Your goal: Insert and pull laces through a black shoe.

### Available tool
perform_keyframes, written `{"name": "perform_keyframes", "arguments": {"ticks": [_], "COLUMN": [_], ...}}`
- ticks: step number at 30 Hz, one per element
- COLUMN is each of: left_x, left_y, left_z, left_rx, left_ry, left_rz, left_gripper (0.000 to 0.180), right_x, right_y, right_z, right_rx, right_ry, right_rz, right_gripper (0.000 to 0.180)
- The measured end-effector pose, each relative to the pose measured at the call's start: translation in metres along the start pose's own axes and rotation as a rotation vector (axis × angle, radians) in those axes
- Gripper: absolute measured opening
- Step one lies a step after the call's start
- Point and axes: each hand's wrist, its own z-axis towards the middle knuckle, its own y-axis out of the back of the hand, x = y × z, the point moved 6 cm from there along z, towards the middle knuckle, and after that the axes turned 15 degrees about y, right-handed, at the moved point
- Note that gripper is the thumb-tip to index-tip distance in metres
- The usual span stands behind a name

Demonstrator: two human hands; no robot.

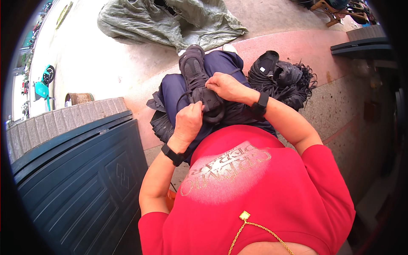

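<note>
- Gold chain (272, 232) w/ pendant (244, 215) over my red shirt (284, 199), my side of the blk shoe (196, 80).
- Shoe's on my lap, toe pointing away; lace loop (182, 98) L of it.
- My L grip (188, 123): fingertips tog. at shoe's heel end, L side.
- My R grip (229, 88): fingertips tog. at shoe's R side, nr lacing; can't tell what's pinched in either.
- Blk shoe pile (290, 78) w/ loose laces, R of shoe.
- Crumpled gray-green sheet (140, 25) beyond toe.

Black shoe (198, 80) on navy lap (172, 90)
</note>
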Motion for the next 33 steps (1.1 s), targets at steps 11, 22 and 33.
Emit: {"name": "perform_keyframes", "arguments": {"ticks": [11, 22, 33], "left_x": [-0.013, -0.013, 0.055], "left_y": [0.003, 0.006, 0.020], "left_z": [0.000, 0.005, 0.050], "left_rx": [0.017, 0.023, -0.071], "left_ry": [-0.108, 0.056, 0.535], "left_rz": [-0.004, -0.217, -0.457], "left_gripper": [0.015, 0.018, 0.020], "right_x": [0.006, 0.029, 0.027], "right_y": [-0.008, -0.011, -0.014], "right_z": [-0.002, 0.005, 0.002], "right_rx": [0.040, -0.036, 0.090], "right_ry": [0.035, 0.232, 0.314], "right_rz": [-0.356, -0.280, -0.252], "right_gripper": [0.012, 0.026, 0.014]}}
